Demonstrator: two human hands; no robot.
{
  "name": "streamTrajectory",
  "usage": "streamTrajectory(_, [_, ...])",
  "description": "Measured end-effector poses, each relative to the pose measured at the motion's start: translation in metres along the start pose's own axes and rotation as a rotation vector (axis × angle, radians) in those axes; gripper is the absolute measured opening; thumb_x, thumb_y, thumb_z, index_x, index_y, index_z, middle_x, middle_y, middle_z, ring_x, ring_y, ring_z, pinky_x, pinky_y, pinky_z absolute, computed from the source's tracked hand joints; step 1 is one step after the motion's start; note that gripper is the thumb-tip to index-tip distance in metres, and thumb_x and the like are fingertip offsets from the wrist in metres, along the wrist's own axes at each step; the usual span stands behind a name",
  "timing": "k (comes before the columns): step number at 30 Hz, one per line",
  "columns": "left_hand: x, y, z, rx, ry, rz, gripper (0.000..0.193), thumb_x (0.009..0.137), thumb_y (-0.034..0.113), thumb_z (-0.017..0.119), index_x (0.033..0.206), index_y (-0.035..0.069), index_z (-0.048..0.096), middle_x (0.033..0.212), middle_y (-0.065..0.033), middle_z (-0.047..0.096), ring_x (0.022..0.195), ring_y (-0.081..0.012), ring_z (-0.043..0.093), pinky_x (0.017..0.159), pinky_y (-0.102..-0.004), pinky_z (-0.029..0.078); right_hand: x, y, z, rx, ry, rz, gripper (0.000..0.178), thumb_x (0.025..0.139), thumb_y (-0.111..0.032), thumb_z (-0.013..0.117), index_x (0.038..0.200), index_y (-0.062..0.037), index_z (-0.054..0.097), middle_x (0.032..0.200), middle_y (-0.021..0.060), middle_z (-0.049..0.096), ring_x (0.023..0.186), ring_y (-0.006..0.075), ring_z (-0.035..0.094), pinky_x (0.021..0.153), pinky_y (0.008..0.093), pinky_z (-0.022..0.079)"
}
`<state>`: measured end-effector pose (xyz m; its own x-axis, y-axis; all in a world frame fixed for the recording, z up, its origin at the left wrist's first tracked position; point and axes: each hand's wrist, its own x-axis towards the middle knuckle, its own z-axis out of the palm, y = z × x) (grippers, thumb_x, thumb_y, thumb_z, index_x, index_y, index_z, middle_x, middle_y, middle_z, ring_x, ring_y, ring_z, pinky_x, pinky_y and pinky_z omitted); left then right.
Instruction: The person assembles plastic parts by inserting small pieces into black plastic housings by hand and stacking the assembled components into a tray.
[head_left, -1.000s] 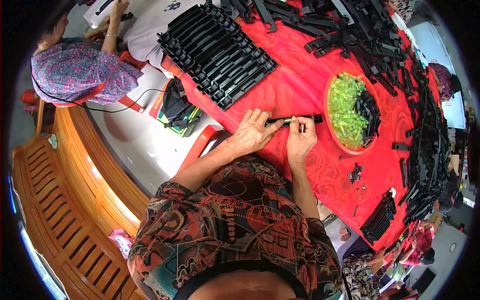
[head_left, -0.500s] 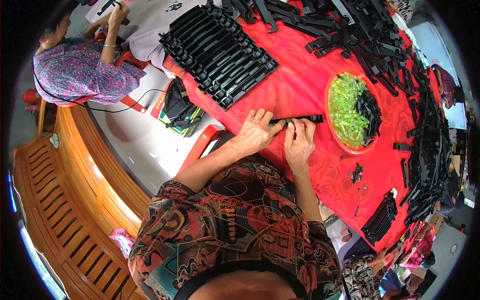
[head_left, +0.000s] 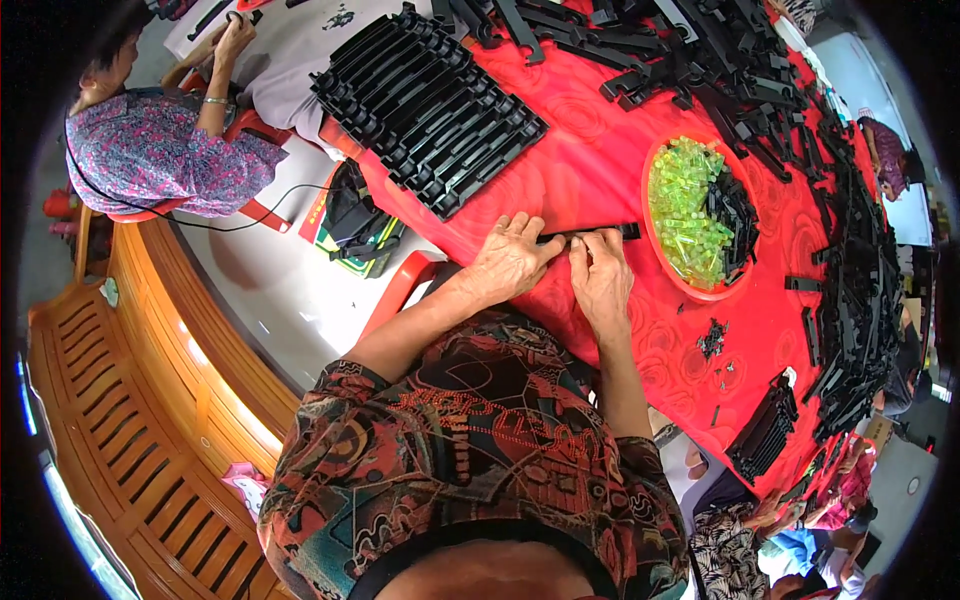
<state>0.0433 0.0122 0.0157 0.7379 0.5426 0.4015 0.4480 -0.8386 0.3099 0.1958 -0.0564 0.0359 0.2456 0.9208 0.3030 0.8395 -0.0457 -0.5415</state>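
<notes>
Black plastic is lying under the fingertips: one long, thin black plastic strip (head_left: 630,231), reaching past the right hand (head_left: 602,275) toward three o'clock. The left hand (head_left: 508,268) is pinching the strip between thumb and pointing finger, with its other fingers spreading loosely. The right hand is holding its fingertips close together on the strip; whether they are gripping a tiny part, I cannot tell.

From the hands, a neat row of black plastic strips (head_left: 430,110) is sitting between ten and eleven o'clock, probably done. A messy heap of loose black plastic pieces (head_left: 720,60) is lying at one o'clock, so lots is probably waiting. Between two and three o'clock, a round orange plastic bowl (head_left: 712,294) is holding clear green bits (head_left: 690,205) and small black bits (head_left: 735,222).

Red rose-patterned cloth (head_left: 580,190) is lying underneath. Someone in a purple flowered top (head_left: 170,150) is sitting between nine and ten o'clock, and a shiny brown wooden bench (head_left: 190,400) is standing at eight.
</notes>
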Motion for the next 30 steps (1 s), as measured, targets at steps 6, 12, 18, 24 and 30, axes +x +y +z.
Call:
streamTrajectory(6, [0.001, 0.002, -0.001, 0.009, -0.029, -0.006, 0.031, 0.076, 0.020, 0.060, 0.106, 0.012, 0.064, 0.090, -0.0144, 0.055, 0.087, -0.0308, 0.055, 0.072, -0.0438, 0.045, -0.001, -0.007, -0.005, -0.089, -0.020, 0.024, 0.021, 0.089, -0.025, 0.055, 0.096, -0.0056, 0.062, 0.098, 0.0142, 0.055, 0.073, 0.0349, 0.062, 0.059, 0.0461, 0.049])
streamTrajectory(12, [0.002, 0.001, -0.003, -0.003, -0.058, -0.019, 0.036, 0.072, 0.017, 0.067, 0.107, 0.011, 0.063, 0.091, -0.0123, 0.053, 0.087, -0.0294, 0.054, 0.073, -0.0430, 0.047, 0.002, -0.008, -0.002, -0.135, -0.102, 0.038, 0.025, 0.091, -0.027, 0.053, 0.094, -0.0037, 0.062, 0.099, 0.0161, 0.056, 0.068, 0.0361, 0.061, 0.057, 0.0471, 0.049])
streamTrajectory(18, [0.007, 0.002, -0.006, 0.017, -0.085, 0.001, 0.035, 0.072, 0.018, 0.067, 0.105, 0.011, 0.063, 0.090, -0.0124, 0.054, 0.086, -0.0299, 0.055, 0.073, -0.0438, 0.047, 0.002, -0.004, 0.003, -0.119, -0.058, 0.009, 0.025, 0.091, -0.027, 0.053, 0.094, -0.0037, 0.061, 0.097, 0.0164, 0.056, 0.068, 0.0374, 0.061, 0.056, 0.0473, 0.049])
streamTrajectory(24, [0.000, 0.000, -0.001, 0.043, -0.055, 0.015, 0.038, 0.073, 0.021, 0.068, 0.110, 0.012, 0.061, 0.092, -0.0131, 0.053, 0.089, -0.0310, 0.056, 0.076, -0.0446, 0.047, -0.001, -0.002, 0.002, -0.075, 0.011, -0.020, 0.024, 0.087, -0.024, 0.059, 0.095, -0.0016, 0.060, 0.100, 0.0178, 0.054, 0.074, 0.0370, 0.062, 0.059, 0.0458, 0.051])
streamTrajectory(30, [-0.006, 0.002, -0.013, -0.060, 0.070, -0.023, 0.053, 0.076, 0.026, 0.069, 0.124, 0.010, 0.054, 0.102, -0.0153, 0.053, 0.094, -0.0320, 0.054, 0.082, -0.0422, 0.045, 0.008, -0.016, -0.045, 0.016, 0.222, -0.092, 0.023, 0.081, -0.002, 0.060, 0.103, 0.0022, 0.057, 0.101, 0.0189, 0.054, 0.083, 0.0364, 0.061, 0.069, 0.0432, 0.052])
